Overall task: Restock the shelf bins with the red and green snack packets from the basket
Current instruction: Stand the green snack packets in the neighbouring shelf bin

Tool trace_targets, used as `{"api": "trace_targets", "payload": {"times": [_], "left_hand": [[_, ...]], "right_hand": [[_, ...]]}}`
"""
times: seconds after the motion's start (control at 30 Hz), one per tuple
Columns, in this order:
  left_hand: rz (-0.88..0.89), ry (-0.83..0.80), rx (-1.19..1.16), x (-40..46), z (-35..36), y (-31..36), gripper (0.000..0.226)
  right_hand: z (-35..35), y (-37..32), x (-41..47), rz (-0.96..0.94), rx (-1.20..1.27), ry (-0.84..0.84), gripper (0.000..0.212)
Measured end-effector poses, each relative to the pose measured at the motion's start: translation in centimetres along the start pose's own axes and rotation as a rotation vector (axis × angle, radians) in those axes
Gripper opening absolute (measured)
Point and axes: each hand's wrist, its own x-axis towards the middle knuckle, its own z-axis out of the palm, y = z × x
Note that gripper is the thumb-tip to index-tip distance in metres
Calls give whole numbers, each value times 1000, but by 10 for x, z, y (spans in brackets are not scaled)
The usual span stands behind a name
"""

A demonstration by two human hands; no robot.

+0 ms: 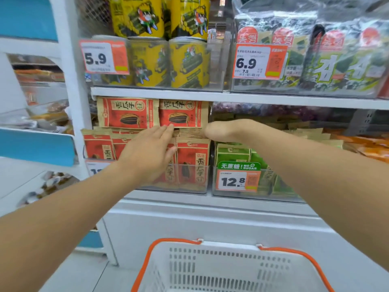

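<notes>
Red snack packets point(193, 159) stand upright in a clear shelf bin point(189, 189), and two more red packets point(183, 113) lie stacked above them. My left hand point(147, 153) rests on the front of the red packets with its fingers straight. My right hand point(221, 131) reaches in from the right against the top edges of the red stack, and its fingers are hidden. Green snack packets point(232, 152) fill the neighbouring bin on the right. The white basket point(210, 244) with orange handles sits below, and no packets show in its visible part.
A shelf board point(252, 98) runs just above the red stack and carries yellow cans point(189, 62) and seaweed packs point(336, 66). Price tags point(239, 180) hang on the bin fronts. A white shelf post point(71, 102) stands at the left.
</notes>
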Motion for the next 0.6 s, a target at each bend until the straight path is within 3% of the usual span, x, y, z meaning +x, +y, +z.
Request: {"api": "trace_targets", "payload": {"times": [0.13,0.2,0.27,0.33,0.43,0.5,0.6], "left_hand": [[63,37,-63,0,6,-6,65],[96,162,-79,-1,9,-9,63],[92,313,-28,-7,17,-16,64],[3,370,-14,-13,29,-28,66],[-106,297,-49,-18,44,-47,71],[-91,277,-55,-18,46,-52,72],[-191,338,-112,-17,46,-51,73]], "right_hand": [[1,4,-5,-31,-18,23,46],[-3,6,-5,-24,42,154,47],[-4,4,-3,-31,259,369,36],[-2,-6,-3,7,507,406,19],[5,-23,-5,75,416,243,39],[9,-29,-2,81,314,278,45],[12,-31,-7,139,385,416,53]]}}
